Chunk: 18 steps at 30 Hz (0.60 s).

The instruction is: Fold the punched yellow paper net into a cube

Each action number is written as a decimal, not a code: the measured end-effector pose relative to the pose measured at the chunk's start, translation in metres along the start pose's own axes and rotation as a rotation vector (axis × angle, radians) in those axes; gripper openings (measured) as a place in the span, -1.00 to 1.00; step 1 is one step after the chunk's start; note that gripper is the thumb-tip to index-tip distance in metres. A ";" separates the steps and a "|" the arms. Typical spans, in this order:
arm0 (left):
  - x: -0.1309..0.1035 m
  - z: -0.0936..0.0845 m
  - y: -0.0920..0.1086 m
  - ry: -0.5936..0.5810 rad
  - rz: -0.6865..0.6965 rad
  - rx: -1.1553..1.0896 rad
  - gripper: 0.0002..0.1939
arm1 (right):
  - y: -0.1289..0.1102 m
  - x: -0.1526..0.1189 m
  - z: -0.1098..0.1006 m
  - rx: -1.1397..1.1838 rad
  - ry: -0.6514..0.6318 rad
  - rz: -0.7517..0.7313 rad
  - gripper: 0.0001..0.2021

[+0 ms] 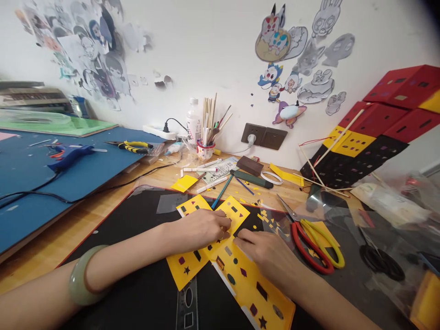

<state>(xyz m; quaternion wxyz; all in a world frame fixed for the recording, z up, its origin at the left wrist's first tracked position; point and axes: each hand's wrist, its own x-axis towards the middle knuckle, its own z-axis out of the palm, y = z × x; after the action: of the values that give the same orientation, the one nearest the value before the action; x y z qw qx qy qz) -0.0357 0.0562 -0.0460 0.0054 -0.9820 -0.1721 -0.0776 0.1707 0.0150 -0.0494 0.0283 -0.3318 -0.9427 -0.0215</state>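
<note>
A yellow paper cutout (245, 284) in a cross-like shape lies on the black cutting mat (137, 238). Small shaped holes, such as stars, rectangles and ovals, run across it, and pale strips line some edges. My left hand (201, 229), a green bangle on its wrist, rests over the cutout's centre with fingers bent and closed on the paper. My right hand (264, 252) grips the cutout's edge just to the right, fingers curled. The fingertips of both are partly hidden. A clear stencil ruler (187, 302) lies partly beneath the paper.
Red-and-yellow-handled scissors (314, 245) and black scissors (380, 254) lie at right. Yellow scraps (271, 222) and pens litter the far side. Red, yellow and black paper boxes (385, 119) stand back right. A glue gun (70, 156) and pliers (132, 145) lie on the blue board.
</note>
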 end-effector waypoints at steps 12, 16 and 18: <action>-0.002 -0.001 0.000 -0.009 -0.002 -0.005 -0.76 | 0.006 -0.040 0.000 0.170 0.016 0.015 -0.79; 0.000 -0.002 0.002 -0.019 -0.012 0.001 -0.80 | 0.004 -0.044 -0.005 0.221 0.050 0.088 -0.75; 0.001 -0.003 0.003 -0.026 -0.014 0.008 -0.81 | 0.002 -0.049 -0.007 0.285 0.089 0.158 -0.70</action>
<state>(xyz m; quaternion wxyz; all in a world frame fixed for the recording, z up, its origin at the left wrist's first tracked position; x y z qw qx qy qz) -0.0340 0.0540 -0.0423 0.0064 -0.9817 -0.1793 -0.0644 0.2106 -0.0145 -0.0454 0.1185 -0.3964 -0.9049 0.1000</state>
